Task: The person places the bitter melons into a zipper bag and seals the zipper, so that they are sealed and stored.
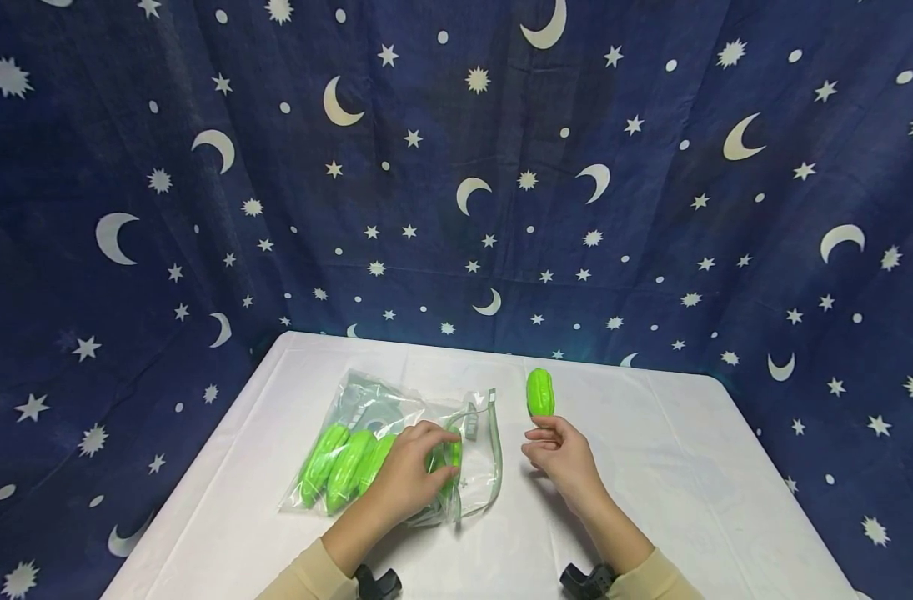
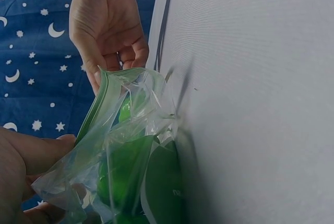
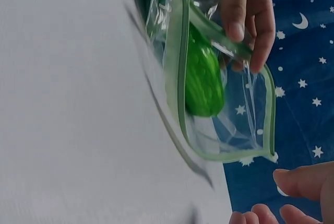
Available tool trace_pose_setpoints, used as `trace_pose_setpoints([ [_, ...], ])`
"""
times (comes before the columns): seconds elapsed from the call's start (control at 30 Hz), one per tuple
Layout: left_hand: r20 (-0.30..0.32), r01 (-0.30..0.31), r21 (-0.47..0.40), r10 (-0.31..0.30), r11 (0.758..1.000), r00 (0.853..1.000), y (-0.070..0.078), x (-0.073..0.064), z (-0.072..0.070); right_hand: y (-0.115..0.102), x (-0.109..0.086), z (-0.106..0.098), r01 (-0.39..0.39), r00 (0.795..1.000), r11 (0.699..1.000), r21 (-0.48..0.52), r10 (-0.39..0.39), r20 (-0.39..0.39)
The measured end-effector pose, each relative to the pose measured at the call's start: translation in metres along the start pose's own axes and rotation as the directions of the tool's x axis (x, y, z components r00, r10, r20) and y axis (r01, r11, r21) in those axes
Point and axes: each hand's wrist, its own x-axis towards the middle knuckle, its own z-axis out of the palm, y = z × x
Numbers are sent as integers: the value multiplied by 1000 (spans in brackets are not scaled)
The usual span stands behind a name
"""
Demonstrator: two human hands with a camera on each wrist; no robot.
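A clear zip bag (image 1: pixel 384 408) with a green zip strip lies on the table, holding several bright green toy cucumbers (image 1: pixel 348 471). My left hand (image 1: pixel 414 471) is over its mouth, thumb and fingers on the upper edge, which the right wrist view shows gaping. One cucumber (image 3: pixel 204 80) lies just inside that mouth. To the right of the bag is my right hand (image 1: pixel 564 458), fingers loosely bent and nothing held. Beyond its fingertips, a single cucumber (image 1: pixel 540 392) lies outside the bag, its near end overlapped by the fingers in the head view.
A white cloth covers the table (image 1: pixel 651 467). Behind it and at both sides hangs a dark blue curtain (image 1: pixel 441 208) printed with moons and stars. Dark wrist devices (image 1: pixel 587 581) sit at both cuffs.
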Motion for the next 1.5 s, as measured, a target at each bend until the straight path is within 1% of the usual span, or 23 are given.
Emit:
trace_pose_setpoints([
  [0.2,3,-5,5,5,1000,1000,0,0,0,3,6,-11,-2,1000,1000,-8,1,-16],
  [0.47,-5,-9,9,9,1000,1000,2,-1,-1,4,18,-23,-24,998,1000,-18,23,-63],
  [0.67,-3,-4,11,4,1000,1000,2,-1,-1,6,26,-31,-23,997,999,-27,20,-81],
  [1.0,4,1,7,-1,1000,1000,0,0,0,8,37,-37,-39,994,997,-72,31,-104],
  [1.17,9,8,4,-8,1000,1000,1,0,-1,8,42,-39,-43,994,995,-90,34,-99],
  [1.37,8,9,1,-9,1000,1000,2,0,-1,7,47,-42,-48,994,995,-90,39,-99],
  [1.5,8,3,0,-3,1000,1000,2,0,-1,6,50,-43,-72,993,994,-83,64,-104],
])
